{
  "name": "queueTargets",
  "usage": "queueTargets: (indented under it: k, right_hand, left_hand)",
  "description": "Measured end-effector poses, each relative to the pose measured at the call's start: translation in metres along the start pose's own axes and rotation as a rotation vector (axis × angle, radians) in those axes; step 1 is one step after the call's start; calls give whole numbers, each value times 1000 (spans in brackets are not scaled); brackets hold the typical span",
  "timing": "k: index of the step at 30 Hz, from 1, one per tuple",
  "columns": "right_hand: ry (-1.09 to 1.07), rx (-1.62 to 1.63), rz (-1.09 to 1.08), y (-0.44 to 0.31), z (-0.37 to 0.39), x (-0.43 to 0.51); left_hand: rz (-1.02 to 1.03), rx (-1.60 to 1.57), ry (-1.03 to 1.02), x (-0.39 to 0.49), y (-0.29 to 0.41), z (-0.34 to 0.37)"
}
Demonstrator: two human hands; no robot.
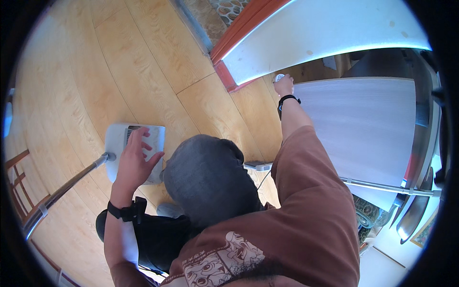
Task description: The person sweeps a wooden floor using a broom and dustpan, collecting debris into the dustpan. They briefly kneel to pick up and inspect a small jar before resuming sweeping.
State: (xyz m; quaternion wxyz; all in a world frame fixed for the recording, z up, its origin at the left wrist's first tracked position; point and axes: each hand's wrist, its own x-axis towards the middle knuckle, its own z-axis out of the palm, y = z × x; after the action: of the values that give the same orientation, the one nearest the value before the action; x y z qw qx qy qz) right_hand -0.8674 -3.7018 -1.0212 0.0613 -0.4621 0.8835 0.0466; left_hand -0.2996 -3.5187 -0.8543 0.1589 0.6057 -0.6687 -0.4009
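Observation:
My left hand hovers over a white floor appliance base with a dark slotted vent. Its fingers are spread and curled, with nothing visible between them. Whether the fingertips touch the base cannot be told. A metal pole rises from the base's left side. Far ahead on the right, my arm is stretched out, and my right hand grips a small white round object with a dark pattern. The hand hides most of that object, beside the corner of a pale wood-grain panel.
My bent knee is between the hands. A small grey-white device with a thin cord lies on the wood floor. A white wall end with a red-brown skirting stands ahead. Another metal pole crosses the panel.

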Motion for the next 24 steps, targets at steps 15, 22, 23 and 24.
queueTargets:
  k: [15, 22, 23, 24]
  right_hand:
    - [17, -123, -2, 7, 20, 42]
    - [28, 129, 123, -8, 4, 18]
    - [97, 115, 100, -10, 7, 8]
    - [126, 110, 112, -11, 6, 1]
  left_hand:
    - [-20, -17, 10, 8, -5, 10]
    - [21, 27, 9, 6, -7, 9]
    - [19, 28, 13, 7, -6, 8]
    - [19, 29, 18, 7, -5, 7]
